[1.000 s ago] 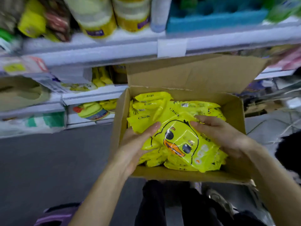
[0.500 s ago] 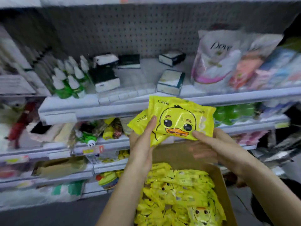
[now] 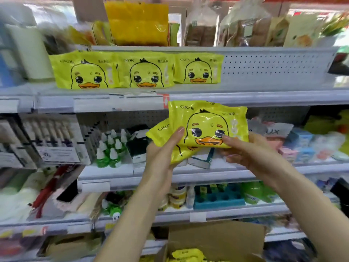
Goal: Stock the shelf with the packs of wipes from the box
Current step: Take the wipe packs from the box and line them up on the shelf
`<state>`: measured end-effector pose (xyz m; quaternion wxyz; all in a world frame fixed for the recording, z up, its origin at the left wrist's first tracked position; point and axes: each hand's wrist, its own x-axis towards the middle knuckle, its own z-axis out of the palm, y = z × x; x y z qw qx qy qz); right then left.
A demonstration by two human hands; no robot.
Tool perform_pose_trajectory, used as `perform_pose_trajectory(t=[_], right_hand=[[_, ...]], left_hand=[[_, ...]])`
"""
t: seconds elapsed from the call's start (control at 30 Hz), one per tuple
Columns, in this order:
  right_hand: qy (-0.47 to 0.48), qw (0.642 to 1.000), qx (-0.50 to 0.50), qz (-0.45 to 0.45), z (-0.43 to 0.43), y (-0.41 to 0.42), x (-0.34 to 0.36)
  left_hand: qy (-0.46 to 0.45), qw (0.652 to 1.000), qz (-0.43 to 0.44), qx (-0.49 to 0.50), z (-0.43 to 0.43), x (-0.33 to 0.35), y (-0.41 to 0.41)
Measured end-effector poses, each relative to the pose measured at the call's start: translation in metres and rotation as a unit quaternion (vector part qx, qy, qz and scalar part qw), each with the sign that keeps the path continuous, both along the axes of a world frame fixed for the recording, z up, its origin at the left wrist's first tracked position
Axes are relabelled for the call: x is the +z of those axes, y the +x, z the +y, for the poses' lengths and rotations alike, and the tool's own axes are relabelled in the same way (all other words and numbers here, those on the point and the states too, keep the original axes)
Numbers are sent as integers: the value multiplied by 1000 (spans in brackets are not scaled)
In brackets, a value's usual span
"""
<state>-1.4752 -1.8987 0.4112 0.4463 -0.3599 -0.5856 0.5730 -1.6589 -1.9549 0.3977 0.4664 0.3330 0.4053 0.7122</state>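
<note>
Gripping two yellow duck-print wipes packs [image 3: 207, 123] at frame centre, left hand [image 3: 162, 154] and right hand [image 3: 251, 154] curled round the lower edges. Packs were just below the shelf [image 3: 264, 97]; three matching packs [image 3: 141, 72] stood upright there, upper left. Open cardboard box [image 3: 217, 241] sat bottom centre.

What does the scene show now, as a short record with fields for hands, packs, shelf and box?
held packs: front pack overlaps rear pack, both yellow
left hand: grips both packs, lower left
right hand: pinches front pack, lower right
shelf: three stocked packs upright, side by side
box: open, below, spare packs inside
</note>
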Motion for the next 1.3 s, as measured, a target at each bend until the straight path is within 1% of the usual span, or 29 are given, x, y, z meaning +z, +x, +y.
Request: perform_pose_trajectory(t=[0.07,0.2,0.3,0.37,0.5,0.63,0.73,0.9,1.0,1.13,1.3], right_hand=[[30,1000,-3,-7,3,-2,17],[56,998,-15,39,13,-3,56],[68,997,-8,45,24,-4,86],[73,996,-12,43,35,-5,102],[84,996,-32,22,66,-11,124],[106,993,-57,-6,98,-12,133],[129,988,-82,-32,121,-7,137],[145,967,-164,-127,163,-5,130],[149,958,-188,-156,181,-17,125],[181,938,-223,-193,200,-39,125],[206,913,-251,-247,208,-59,124]], left_hand=[[20,999,30,5,1,19,-5],[57,994,83,29,17,61,-14],[66,988,127,63,32,96,-19],[62,986,140,70,47,113,-25],[29,985,165,50,60,140,-31],[6,988,131,84,69,148,-39],[2,983,137,122,78,152,-61],[-1,975,140,171,81,149,-95],[-8,972,143,186,80,146,-110],[-18,968,145,203,79,142,-125],[-12,973,130,191,71,139,-142]])
